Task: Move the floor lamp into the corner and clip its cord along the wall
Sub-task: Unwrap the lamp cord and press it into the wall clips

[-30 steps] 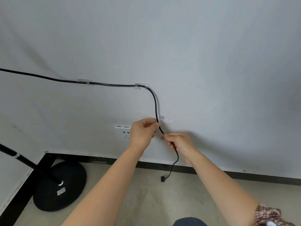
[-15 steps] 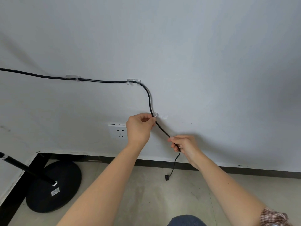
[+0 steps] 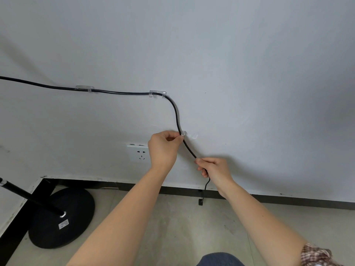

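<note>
Your left hand [image 3: 163,149] sits pinched at the third clip [image 3: 183,133], covering part of the wall socket [image 3: 138,153] just beside it, so reaching that socket means going round the wrist. Your right hand [image 3: 215,168] grips the cord [image 3: 175,114] lower down, and the taut stretch between the hands bars a straight pass there. The wall [image 3: 259,83] to the right and above the cord is bare and open. Down left, the lamp base [image 3: 57,219] and its slanting pole [image 3: 28,197] fill the corner; the floor [image 3: 182,223] between your forearms lies free, apart from the dangling plug [image 3: 200,201]
</note>
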`<state>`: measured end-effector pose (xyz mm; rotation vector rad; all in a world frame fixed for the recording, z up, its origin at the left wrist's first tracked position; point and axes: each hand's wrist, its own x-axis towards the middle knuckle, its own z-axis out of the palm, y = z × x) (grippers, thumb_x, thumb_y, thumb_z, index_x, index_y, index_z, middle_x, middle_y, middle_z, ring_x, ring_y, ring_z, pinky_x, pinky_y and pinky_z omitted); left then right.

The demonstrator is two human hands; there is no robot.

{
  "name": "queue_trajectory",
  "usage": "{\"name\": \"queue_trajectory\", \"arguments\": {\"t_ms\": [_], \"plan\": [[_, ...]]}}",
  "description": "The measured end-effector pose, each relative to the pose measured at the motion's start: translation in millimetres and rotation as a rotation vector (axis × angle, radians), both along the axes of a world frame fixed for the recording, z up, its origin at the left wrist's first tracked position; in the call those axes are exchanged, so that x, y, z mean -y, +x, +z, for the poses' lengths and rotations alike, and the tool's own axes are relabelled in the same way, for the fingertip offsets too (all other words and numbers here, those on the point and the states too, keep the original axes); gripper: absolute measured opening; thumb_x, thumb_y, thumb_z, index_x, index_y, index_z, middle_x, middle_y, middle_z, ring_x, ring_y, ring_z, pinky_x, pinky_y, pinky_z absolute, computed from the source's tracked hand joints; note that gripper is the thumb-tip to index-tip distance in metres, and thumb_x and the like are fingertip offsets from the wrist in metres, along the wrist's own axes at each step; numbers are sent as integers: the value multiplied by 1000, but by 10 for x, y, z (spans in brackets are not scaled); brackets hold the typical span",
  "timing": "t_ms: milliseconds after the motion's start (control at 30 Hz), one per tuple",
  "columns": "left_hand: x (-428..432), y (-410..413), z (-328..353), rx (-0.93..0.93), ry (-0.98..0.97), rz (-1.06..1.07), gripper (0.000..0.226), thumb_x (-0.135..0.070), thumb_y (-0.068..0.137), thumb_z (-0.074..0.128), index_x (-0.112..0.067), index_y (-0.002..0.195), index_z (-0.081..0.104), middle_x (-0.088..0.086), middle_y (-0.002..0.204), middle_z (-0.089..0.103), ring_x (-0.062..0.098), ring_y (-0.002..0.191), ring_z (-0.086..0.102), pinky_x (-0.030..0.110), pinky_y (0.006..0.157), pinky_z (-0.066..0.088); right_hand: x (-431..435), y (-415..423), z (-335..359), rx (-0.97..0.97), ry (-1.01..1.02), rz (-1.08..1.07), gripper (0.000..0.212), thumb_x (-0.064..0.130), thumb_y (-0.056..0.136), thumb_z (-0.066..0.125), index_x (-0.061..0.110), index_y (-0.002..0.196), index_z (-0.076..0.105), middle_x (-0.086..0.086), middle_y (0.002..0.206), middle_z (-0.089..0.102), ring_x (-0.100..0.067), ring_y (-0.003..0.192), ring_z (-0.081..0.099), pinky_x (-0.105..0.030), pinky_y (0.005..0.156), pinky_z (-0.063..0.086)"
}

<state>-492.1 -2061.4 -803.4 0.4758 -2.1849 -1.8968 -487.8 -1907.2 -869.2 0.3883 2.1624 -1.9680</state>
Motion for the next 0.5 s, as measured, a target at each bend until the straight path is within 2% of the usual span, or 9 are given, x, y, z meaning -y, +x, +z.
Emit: {"name": "queue_trajectory", "arguments": {"t_ms": [133,267,400,500], "plan": [[3,-11,-18,-22,-66,-14,13,-25,79,72,-23,67,70,-7,62,66,15,63,62,37,74,58,47,13,8,-1,7,-38,9,18,85,69,11,81,74,-3,62,62,-13,51,46,-17,46,40],[11,-13,-39,-33,-129,-10,13,-28,80,71,-16,76,73,-10,59,62,7,53,54,26,64,47,53,19,35,-35,25,-88,9,18,84,70,12,81,75,-1,61,62,-12,48,45,-20,50,39],[-9,2,-27,-49,-128,-19,10,-27,81,69,-20,75,72,-12,59,62,7,56,56,28,67,52,41,13,81,-100,33,-150,13,18,83,71,19,71,75,7,52,61,-8,44,44,-19,48,39],[-14,0,-29,-63,-126,-24,12,-29,81,68,-23,71,69,-13,59,62,8,60,58,32,70,56,58,4,85,-79,74,-120,15,20,84,70,20,70,74,5,55,63,-9,44,45,-22,50,39]]}}
